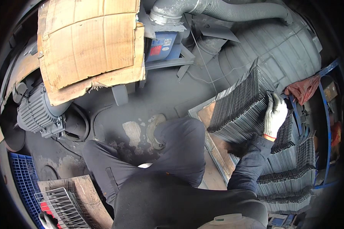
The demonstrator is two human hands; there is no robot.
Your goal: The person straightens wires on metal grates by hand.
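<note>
In a white glove with a red and yellow cuff, my right hand (275, 115) is at the near right edge of a tall, leaning stack of thin dark wire racks (237, 105). Its fingers are curled over the stack's upper edge, closed on a rack there. At the lower left, my gloved left hand (47, 220) is beside a few lighter wire racks (63, 208) with crossing rods. The picture's edge cuts off most of that hand, and its fingers do not show clearly. Something red (46, 208) shows beneath those racks.
More dark rack stacks (286, 179) stand at the right, beside a blue metal frame (325, 126) with a reddish bag (304, 90). Cardboard (90, 42) covers the upper left. A motor (40, 110), a blue crate (25, 177) and a ribbed hose (240, 11) surround the workspace.
</note>
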